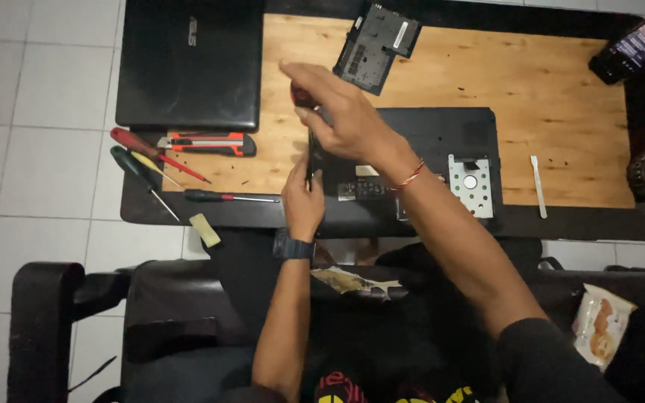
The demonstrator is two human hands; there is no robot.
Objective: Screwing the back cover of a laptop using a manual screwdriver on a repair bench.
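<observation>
Driving a screwdriver into the opened laptop base looks like the step in hand: your right hand wraps its fingers around the red handle from above, while your left hand pinches the dark shaft low down, fingers pressed together to steady the tip. The base lies at the near edge of the worktop, about midway along it. You hold the tool near upright; whether its tip sits in a screw head I cannot tell, since your hands hide it.

I judge the next move calls for keeping the shaft plumb and pressing down firmly, so the tip does not slip across the plastic.

The base is matt black plastic, with a perforated metal drive bracket resting on its right part. A black access cover lies toward the far edge on the bare plywood. A closed black laptop fills the far left corner. Near the left edge lie an orange utility knife and spare screwdrivers. A pale flat pry tool lies toward the near right.
</observation>
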